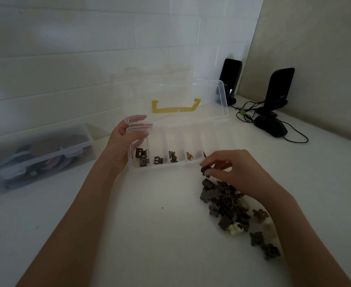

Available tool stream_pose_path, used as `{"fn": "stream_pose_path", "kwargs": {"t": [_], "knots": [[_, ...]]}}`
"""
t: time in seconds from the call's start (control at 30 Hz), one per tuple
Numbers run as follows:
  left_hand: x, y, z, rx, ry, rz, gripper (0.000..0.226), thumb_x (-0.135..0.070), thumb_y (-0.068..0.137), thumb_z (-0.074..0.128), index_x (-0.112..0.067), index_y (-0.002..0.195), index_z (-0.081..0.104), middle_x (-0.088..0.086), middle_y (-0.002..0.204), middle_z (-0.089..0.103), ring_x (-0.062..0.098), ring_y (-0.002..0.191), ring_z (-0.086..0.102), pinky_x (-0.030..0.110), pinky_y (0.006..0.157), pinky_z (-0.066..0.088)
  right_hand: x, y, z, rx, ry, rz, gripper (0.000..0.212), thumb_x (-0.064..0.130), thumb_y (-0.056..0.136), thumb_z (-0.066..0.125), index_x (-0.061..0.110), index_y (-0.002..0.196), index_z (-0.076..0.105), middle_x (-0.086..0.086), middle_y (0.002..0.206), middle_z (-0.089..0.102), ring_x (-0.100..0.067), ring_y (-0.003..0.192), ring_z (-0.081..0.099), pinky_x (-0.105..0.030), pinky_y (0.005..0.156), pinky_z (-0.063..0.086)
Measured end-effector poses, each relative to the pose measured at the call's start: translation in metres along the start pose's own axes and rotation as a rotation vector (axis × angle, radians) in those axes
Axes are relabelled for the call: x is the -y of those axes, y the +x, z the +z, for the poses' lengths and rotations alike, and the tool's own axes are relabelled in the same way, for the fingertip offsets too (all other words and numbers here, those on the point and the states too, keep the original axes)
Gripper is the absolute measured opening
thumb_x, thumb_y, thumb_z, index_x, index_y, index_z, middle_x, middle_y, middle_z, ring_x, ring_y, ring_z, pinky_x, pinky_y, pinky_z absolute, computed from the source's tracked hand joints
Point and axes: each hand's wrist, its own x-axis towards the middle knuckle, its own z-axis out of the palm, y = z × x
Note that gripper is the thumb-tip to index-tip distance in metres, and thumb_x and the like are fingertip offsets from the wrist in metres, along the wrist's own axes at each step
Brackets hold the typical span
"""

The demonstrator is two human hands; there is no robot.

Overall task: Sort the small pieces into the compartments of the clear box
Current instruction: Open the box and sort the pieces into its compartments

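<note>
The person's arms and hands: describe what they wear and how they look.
Both forearms are bare, no sleeves in view. The left hand and right hand wear no gloves, and no rings, watch or bracelets show. The fingernails are fairly long and look pale; the dim light hides whether they are polished.

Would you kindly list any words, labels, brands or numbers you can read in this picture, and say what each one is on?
No text here can be read.
Left speaker: a small pale mark on its side, too blurred to read.
Right speaker: a small bluish badge near its lower edge, too small to read.
Clear box, its yellow handle and the side container: no lettering visible.
</note>
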Motion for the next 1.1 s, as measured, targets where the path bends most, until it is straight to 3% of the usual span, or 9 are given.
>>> {"fn": "stream_pose_path", "kwargs": {"t": [0.27,0.67,1.1], "knots": [[0.0002,0.0003,-0.0014,-0.001,0.007,0.004,0.038,-0.012,0.064,0.070,-0.030,0.097,0.067,-0.014,0.085,0.070,0.003,0.081,0.063,0.023,0.078,0.046,0.0053,0.0003,-0.0036,-0.305,0.186,-0.082,0.041,0.010,0.077,0.075,0.035,0.107,0.064,0.013,0.097,0.059,-0.006,0.085,0.063,-0.013,0.072,0.052],[-0.0011,-0.0010,-0.0001,0.000,0.005,0.008,0.039,-0.005,0.067,0.073,-0.029,0.098,0.067,-0.014,0.086,0.071,0.001,0.082,0.064,0.023,0.079,0.047,0.0093,0.0012,-0.0015,-0.303,0.402,-0.099,0.036,0.007,0.076,0.076,0.026,0.104,0.066,0.012,0.093,0.065,-0.006,0.080,0.065,-0.013,0.072,0.051],[0.0000,0.0000,-0.0017,0.007,0.009,0.006,0.038,-0.011,0.064,0.071,-0.030,0.097,0.068,-0.013,0.087,0.072,0.002,0.084,0.065,0.022,0.078,0.048,0.0079,0.0022,-0.0011,-0.345,0.368,-0.095,0.035,0.009,0.074,0.077,0.030,0.099,0.066,0.007,0.094,0.066,-0.008,0.079,0.065,-0.015,0.071,0.052]]}}
